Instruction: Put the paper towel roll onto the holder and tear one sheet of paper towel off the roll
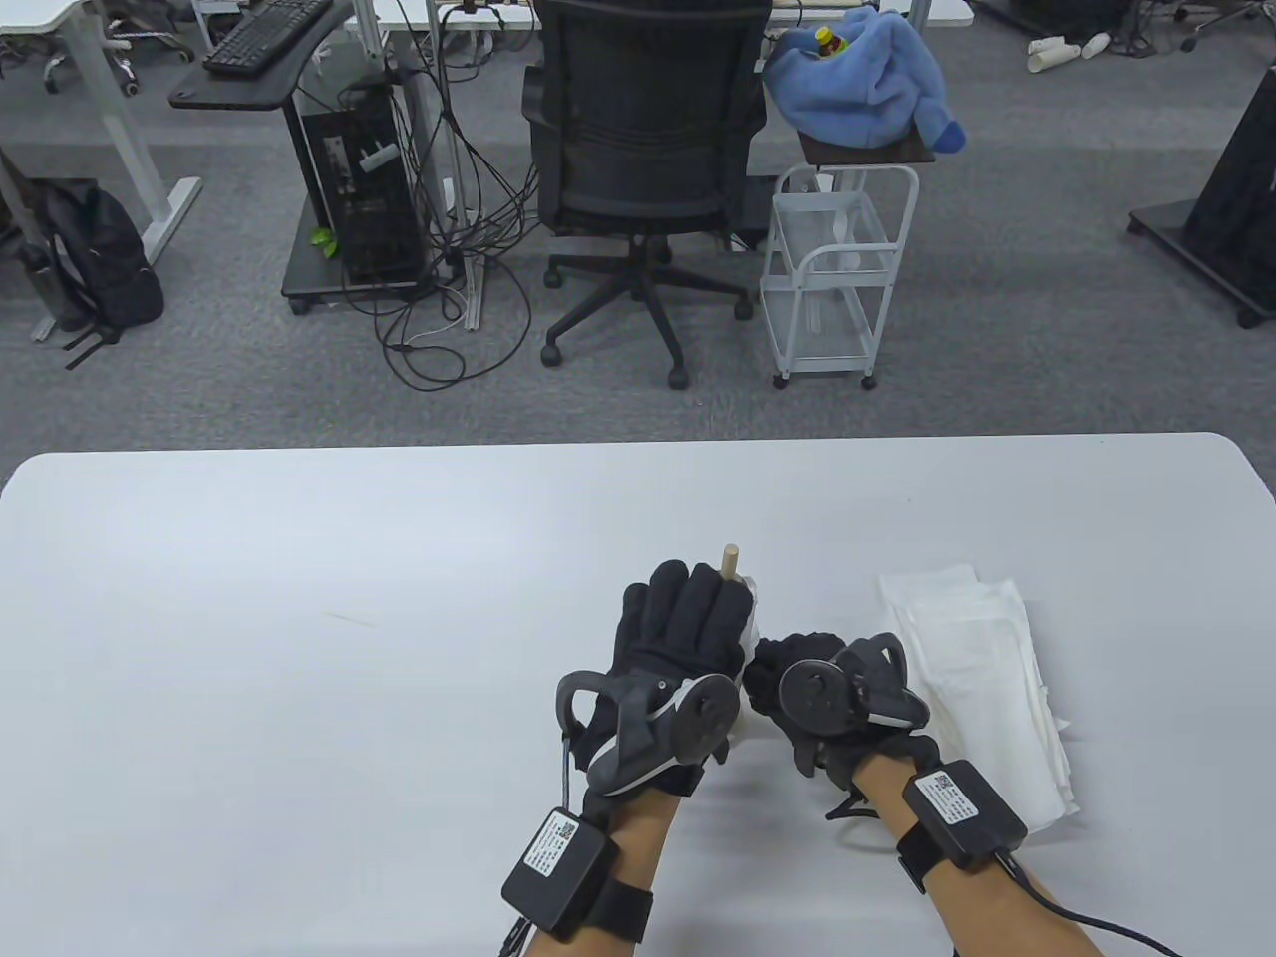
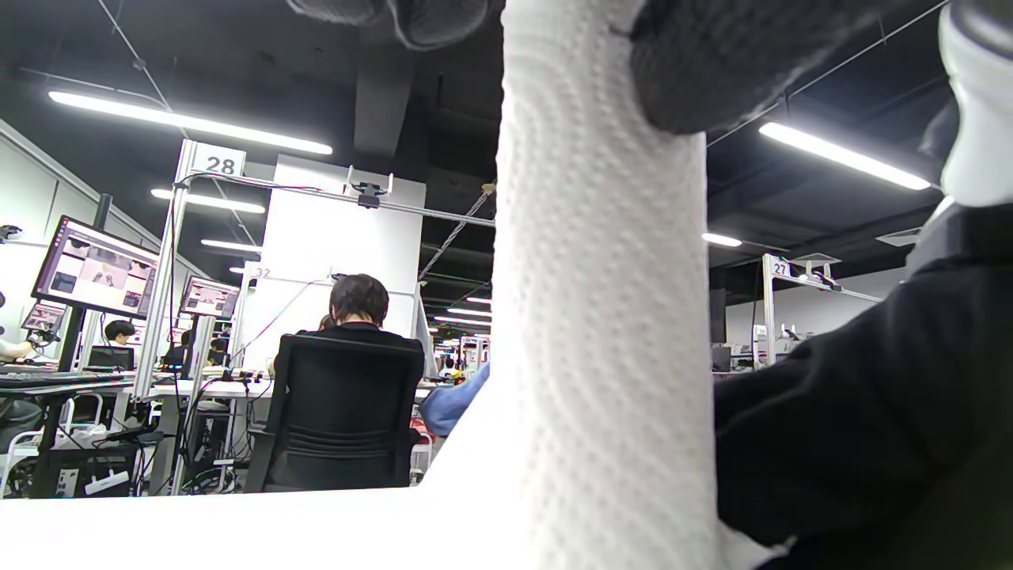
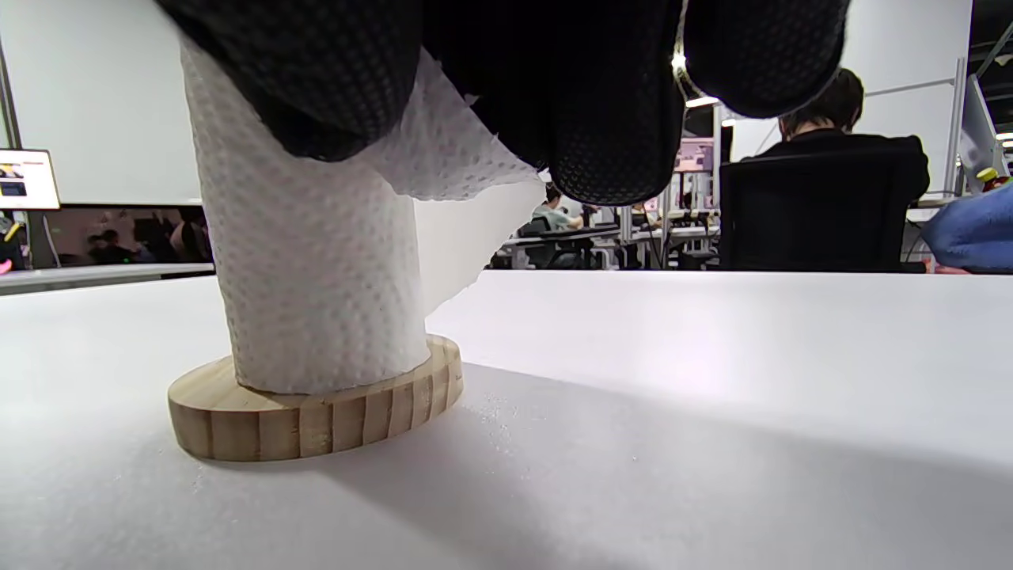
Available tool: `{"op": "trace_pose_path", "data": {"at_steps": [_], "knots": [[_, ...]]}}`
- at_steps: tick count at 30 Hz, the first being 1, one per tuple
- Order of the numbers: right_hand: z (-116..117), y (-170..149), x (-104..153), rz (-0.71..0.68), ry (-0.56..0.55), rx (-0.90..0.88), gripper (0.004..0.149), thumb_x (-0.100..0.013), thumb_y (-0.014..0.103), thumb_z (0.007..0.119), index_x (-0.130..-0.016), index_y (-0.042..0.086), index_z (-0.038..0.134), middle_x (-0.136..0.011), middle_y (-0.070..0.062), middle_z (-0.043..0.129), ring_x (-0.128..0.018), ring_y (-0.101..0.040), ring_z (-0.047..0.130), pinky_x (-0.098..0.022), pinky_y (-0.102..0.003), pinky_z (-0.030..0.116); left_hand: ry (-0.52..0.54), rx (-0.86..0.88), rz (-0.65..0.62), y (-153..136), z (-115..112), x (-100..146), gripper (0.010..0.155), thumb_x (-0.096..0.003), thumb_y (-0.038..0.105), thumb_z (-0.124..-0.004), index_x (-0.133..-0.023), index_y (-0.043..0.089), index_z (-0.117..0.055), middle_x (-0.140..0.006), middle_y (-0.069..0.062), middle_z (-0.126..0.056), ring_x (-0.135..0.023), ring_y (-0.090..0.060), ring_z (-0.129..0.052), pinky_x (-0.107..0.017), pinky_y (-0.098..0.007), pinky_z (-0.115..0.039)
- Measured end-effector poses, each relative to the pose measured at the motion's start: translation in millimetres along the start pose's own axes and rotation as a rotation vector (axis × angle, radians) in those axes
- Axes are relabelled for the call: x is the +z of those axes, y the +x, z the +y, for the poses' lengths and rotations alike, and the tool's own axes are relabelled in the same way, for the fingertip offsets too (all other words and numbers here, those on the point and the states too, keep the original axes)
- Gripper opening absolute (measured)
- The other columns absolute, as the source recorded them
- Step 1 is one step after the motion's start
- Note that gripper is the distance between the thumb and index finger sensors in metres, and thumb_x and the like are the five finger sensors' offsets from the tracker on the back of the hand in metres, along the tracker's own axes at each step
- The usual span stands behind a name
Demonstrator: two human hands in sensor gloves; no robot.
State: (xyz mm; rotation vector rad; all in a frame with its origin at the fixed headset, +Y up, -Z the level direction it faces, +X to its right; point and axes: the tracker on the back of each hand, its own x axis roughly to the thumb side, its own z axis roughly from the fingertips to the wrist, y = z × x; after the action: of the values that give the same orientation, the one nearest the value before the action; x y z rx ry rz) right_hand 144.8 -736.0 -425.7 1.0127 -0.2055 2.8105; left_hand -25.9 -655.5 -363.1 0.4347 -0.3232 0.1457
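A thin white paper towel roll (image 3: 313, 309) stands upright on the round wooden holder base (image 3: 316, 412); the holder's wooden post tip (image 1: 730, 558) sticks out above it. My left hand (image 1: 688, 623) wraps over the roll from above, hiding most of it in the table view. The roll's embossed side (image 2: 601, 332) fills the left wrist view. My right hand (image 1: 797, 678) sits just right of the roll, its fingertips (image 3: 609, 119) pinching the loose sheet end (image 3: 455, 154) that hangs off the roll.
A stack of loose white paper sheets (image 1: 982, 678) lies on the white table (image 1: 299, 618) right of my right hand. Beyond the table's far edge stand an office chair (image 1: 643, 150) and a white cart (image 1: 832, 269).
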Motion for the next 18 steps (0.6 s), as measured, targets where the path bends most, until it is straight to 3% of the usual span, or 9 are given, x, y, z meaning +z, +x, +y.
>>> {"op": "trace_pose_path", "data": {"at_steps": [2, 5, 7, 12, 18], "knots": [[2, 2, -1, -0.001, 0.015, 0.016, 0.039, -0.045, 0.031, 0.080, -0.081, 0.020, 0.083, -0.097, -0.008, 0.076, -0.077, -0.037, 0.086, -0.061, -0.056, 0.065, 0.001, -0.002, 0.002, 0, 0, 0, 0.070, -0.0507, 0.043, -0.075, -0.103, 0.041, -0.028, -0.112, 0.009, -0.027, -0.110, -0.033, -0.041, -0.080, -0.053, -0.043], [18, 4, -2, 0.002, 0.185, 0.105, 0.038, -0.044, 0.033, 0.080, -0.081, 0.024, 0.084, -0.098, -0.004, 0.075, -0.080, -0.034, 0.085, -0.063, -0.055, 0.065, 0.003, 0.000, 0.004, 0, 0, 0, 0.070, -0.0507, 0.043, -0.075, -0.103, 0.041, -0.029, -0.112, 0.009, -0.027, -0.110, -0.033, -0.041, -0.080, -0.053, -0.043], [26, 6, -2, 0.002, 0.227, 0.097, 0.038, -0.044, 0.033, 0.080, -0.081, 0.024, 0.085, -0.098, -0.005, 0.077, -0.079, -0.035, 0.086, -0.062, -0.055, 0.065, 0.004, -0.002, 0.008, 0, 0, 0, 0.070, -0.0505, 0.043, -0.075, -0.103, 0.041, -0.029, -0.112, 0.009, -0.027, -0.110, -0.033, -0.042, -0.080, -0.053, -0.043], [32, 16, -2, 0.001, 0.378, 0.189, 0.039, -0.043, 0.032, 0.080, -0.080, 0.023, 0.085, -0.096, -0.004, 0.078, -0.079, -0.035, 0.086, -0.062, -0.055, 0.065, 0.008, -0.002, 0.009, 1, 0, 0, 0.070, -0.0504, 0.042, -0.075, -0.103, 0.041, -0.029, -0.111, 0.009, -0.027, -0.109, -0.033, -0.043, -0.080, -0.053, -0.043], [25, 18, 5, 0.008, 0.457, 0.207, 0.039, -0.043, 0.033, 0.080, -0.081, 0.023, 0.084, -0.097, -0.005, 0.077, -0.080, -0.035, 0.085, -0.063, -0.055, 0.065, 0.008, -0.003, 0.011, 1, 0, -1, 0.070, -0.0504, 0.043, -0.075, -0.103, 0.041, -0.029, -0.111, 0.009, -0.027, -0.109, -0.033, -0.044, -0.080, -0.054, -0.043]]}}
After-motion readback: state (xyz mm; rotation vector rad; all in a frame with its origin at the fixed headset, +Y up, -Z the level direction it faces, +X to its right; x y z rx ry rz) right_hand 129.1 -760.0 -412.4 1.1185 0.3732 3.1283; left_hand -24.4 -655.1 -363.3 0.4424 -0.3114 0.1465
